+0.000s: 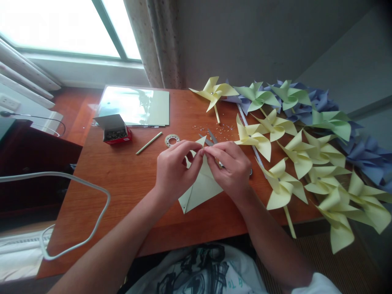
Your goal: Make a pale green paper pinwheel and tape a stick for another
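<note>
A pale green square of paper (pixel 206 185) with slits cut in from its corners is under my hands, just above the table. My left hand (pixel 180 163) is closed, with thumb and forefinger pinched at the far part of the paper. Against those fingertips, my right hand (pixel 228 165) is pinched at the same spot. Anything small between the fingertips is hidden. A small hole shows near the paper's front corner. Scissors (pixel 212 136) lie just beyond my hands, partly covered. Left of them is a roll of tape (pixel 172 140).
Paper pinwheels in yellow (pixel 280 183), green (pixel 289 96) and blue (pixel 367 157) crowd the table's right side. A red box of small dark pieces (pixel 118 134), a thin rolled paper stick (pixel 149 143) and a glossy folder (pixel 131 106) lie left. A white cable (pixel 104 192) loops over the left edge.
</note>
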`<state>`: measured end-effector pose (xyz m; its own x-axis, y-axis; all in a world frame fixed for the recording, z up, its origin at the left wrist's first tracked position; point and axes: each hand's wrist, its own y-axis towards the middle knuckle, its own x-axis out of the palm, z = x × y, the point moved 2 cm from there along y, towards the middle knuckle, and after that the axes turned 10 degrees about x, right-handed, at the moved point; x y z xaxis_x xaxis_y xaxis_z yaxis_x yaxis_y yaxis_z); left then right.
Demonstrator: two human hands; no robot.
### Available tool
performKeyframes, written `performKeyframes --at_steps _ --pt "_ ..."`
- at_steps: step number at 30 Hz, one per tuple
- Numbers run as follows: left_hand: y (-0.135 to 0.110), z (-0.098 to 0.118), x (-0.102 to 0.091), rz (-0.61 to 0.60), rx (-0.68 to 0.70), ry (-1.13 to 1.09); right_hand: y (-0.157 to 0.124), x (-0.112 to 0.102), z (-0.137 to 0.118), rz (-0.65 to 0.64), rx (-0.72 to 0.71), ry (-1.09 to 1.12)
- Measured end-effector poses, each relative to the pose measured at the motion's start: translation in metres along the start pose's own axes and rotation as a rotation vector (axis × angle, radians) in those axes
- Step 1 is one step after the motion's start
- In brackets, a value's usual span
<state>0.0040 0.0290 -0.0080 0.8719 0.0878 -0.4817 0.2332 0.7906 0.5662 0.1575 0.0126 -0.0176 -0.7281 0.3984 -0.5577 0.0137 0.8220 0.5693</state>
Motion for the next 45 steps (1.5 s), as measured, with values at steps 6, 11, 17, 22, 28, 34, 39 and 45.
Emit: performKeyframes --at_steps 6,11,17,22,28,34,39,45 --pt "0.002 -0.001 -0.001 0.003 -0.016 -0.035 0.001 0.0 -0.002 0.003 0.006 0.043" --pt "0.003 -0.001 -0.002 -0.001 -0.039 -0.049 0.007 -0.005 -0.005 -0.111 0.18 0.19" --pt "0.002 -0.002 -0.001 -0.027 -0.046 -0.083 0.009 -0.006 0.003 -0.238 0.476 0.484" --pt "0.002 -0.002 0.0 -0.044 -0.02 -0.087 0.008 -0.004 0.008 -0.252 0.518 0.507" --pt "0.003 -0.001 0.0 -0.054 -0.032 -0.118 0.009 -0.005 0.007 -0.231 0.51 0.517" --pt "0.003 0.0 0.001 -0.06 -0.075 -0.228 0.009 -0.005 0.007 -0.266 0.547 0.542" --pt "0.002 -0.001 0.001 -0.07 -0.087 -0.243 0.009 -0.004 0.009 -0.27 0.563 0.553" --pt "0.003 -0.003 0.0 -0.09 -0.115 -0.264 0.007 -0.003 0.009 -0.278 0.561 0.573"
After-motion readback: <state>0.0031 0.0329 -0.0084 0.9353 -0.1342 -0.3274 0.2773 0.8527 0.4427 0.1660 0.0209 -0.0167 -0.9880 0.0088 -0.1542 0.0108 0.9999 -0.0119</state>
